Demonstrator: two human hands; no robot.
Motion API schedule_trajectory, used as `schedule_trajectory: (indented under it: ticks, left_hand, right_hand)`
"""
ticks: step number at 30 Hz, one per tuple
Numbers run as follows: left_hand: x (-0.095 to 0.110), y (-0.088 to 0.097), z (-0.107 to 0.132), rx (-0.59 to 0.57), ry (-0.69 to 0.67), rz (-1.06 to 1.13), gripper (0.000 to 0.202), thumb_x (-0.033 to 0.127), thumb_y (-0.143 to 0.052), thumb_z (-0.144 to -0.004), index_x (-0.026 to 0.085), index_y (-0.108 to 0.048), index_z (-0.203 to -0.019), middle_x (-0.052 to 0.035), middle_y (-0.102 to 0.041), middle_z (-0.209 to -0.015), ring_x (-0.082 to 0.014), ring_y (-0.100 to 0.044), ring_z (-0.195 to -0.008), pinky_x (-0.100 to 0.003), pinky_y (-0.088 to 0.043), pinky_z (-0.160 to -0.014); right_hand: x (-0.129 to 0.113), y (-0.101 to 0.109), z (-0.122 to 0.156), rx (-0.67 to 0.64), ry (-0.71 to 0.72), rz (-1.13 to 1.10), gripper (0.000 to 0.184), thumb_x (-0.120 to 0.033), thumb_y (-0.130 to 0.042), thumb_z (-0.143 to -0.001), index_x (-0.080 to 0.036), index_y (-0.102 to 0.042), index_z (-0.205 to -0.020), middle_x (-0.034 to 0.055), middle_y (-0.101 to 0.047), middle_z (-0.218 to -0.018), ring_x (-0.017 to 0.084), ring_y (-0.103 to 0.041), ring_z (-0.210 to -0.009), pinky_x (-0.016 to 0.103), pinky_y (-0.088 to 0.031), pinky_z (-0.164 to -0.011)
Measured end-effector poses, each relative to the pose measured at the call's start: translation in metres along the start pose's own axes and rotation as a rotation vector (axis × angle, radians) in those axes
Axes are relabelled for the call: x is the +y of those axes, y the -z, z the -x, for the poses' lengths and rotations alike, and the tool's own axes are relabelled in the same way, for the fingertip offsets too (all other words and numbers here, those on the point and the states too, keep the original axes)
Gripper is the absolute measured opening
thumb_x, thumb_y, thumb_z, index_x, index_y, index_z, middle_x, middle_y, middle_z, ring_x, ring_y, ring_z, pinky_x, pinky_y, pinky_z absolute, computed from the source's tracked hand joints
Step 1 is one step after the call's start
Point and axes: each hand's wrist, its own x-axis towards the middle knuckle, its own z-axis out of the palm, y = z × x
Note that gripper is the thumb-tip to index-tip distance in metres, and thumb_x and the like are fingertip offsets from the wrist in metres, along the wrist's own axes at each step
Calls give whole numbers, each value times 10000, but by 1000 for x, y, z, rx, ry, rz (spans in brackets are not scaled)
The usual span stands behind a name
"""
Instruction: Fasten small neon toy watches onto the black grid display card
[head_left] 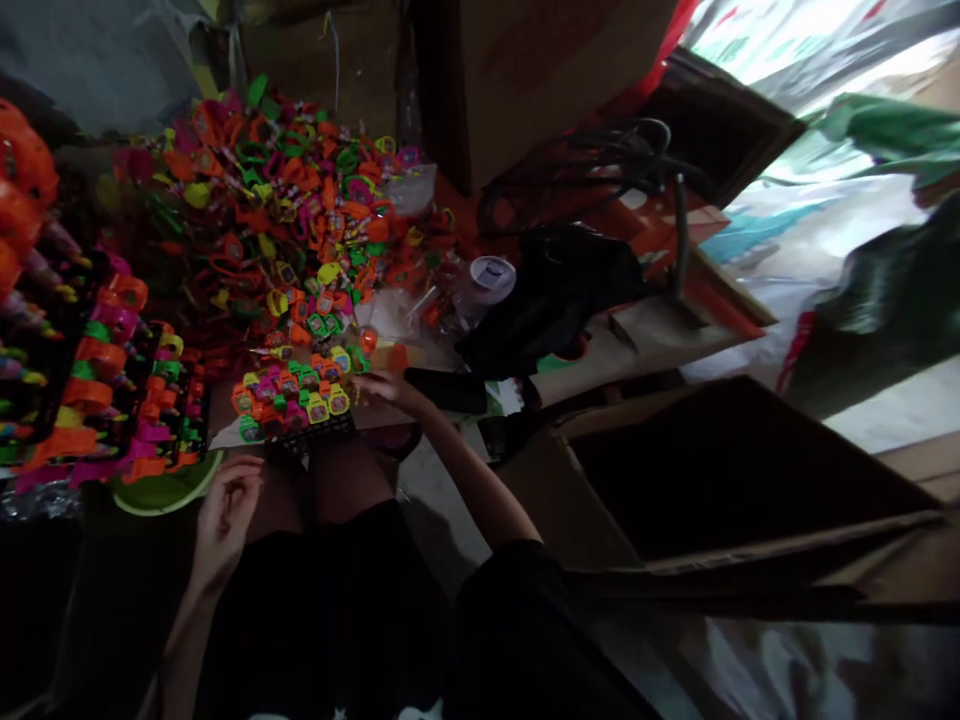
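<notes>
Black tray of small toy pieces (orange, green, pink, yellow) is seen at the table edge, above the knees. Right hand is laid against the tray's right side, at the pieces; its grip cannot be told. Left hand is held loosely curled just below the tray's left corner, near a green plate; contents cannot be told. A toy pile is noted behind, an open cardboard box at right.
</notes>
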Motion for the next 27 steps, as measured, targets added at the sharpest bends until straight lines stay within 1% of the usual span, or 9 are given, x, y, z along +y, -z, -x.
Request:
schedule_trajectory:
  ticks: [3, 5, 7, 10, 13, 17, 19, 23, 27]
  left_hand:
    - [-38, 8, 5, 4, 154, -54, 242, 434, -571, -868, 209, -599, -953, -52, -623, -1039, -188, -599, -979, -282, -500, -806]
    - [-57, 12, 8, 39, 249, -96, 304, 491, -581, -832, 212, -599, -951, -50, -630, -1048, -205, -601, -978, -301, -499, -815]
    - [-69, 14, 8, 73, 311, -139, 358, 536, -586, -795, 218, -595, -961, -46, -635, -1042, -212, -604, -959, -314, -498, -818]
    - [-75, 12, 4, 99, 345, -191, 400, 569, -572, -767, 225, -582, -970, -43, -633, -1034, -210, -603, -914, -318, -503, -787]
    - [-78, 9, -2, 119, 366, -214, 373, 557, -559, -768, 229, -575, -944, -40, -628, -1035, -196, -593, -864, -295, -504, -711]
    - [-89, 8, -8, 116, 385, -227, 357, 530, -574, -748, 221, -576, -926, -43, -628, -1004, -193, -589, -842, -281, -499, -660]
    - [-99, 8, -11, 97, 385, -234, 388, 517, -596, -732, 216, -567, -976, -50, -624, -984, -201, -598, -857, -288, -502, -661]
    - [-116, 5, -19, 72, 391, -197, 553, 482, -661, -681, 205, -498, -1132, -53, -618, -982, -192, -615, -851, -294, -505, -674]
    - [-122, -2, -29, 8, 402, -145, 537, 490, -694, -665, 197, -509, -1076, -53, -641, -965, -189, -633, -864, -303, -511, -729]
  right_hand:
    - [10, -7, -1, -18, -72, -188, 307, -425, -508, -887, -168, -656, -970, 17, -666, -767, 75, -489, -508, 177, -388, -459]
    - [19, -9, -1, 7, -6, -167, 273, -407, -560, -859, -170, -656, -952, 11, -675, -800, 85, -535, -567, 185, -431, -520]
    - [28, -11, 0, 24, 100, -39, 230, -375, -640, -801, -160, -666, -878, 9, -685, -811, 117, -595, -691, 208, -474, -637]
    - [39, -16, 3, 51, 211, 136, 256, -395, -613, -812, -150, -683, -832, 15, -696, -811, 157, -619, -791, 244, -483, -735]
    - [45, -22, 6, 101, 293, 175, 316, -427, -570, -838, -141, -696, -882, 32, -703, -848, 178, -627, -826, 263, -483, -763]
    - [40, -29, 9, 152, 310, 297, 277, -378, -581, -843, -132, -703, -879, 50, -701, -848, 190, -622, -826, 267, -472, -769]
    - [35, -31, 10, 157, 338, 370, 226, -328, -582, -849, -139, -705, -870, 56, -702, -875, 189, -619, -851, 262, -463, -791]
    - [23, -30, 9, 93, 375, 427, 178, -226, -548, -860, -147, -707, -850, 40, -700, -831, 181, -617, -835, 252, -461, -790]
    - [17, -30, 5, 9, 363, 468, 180, -156, -541, -839, -148, -711, -781, 24, -691, -746, 171, -615, -775, 251, -464, -780]
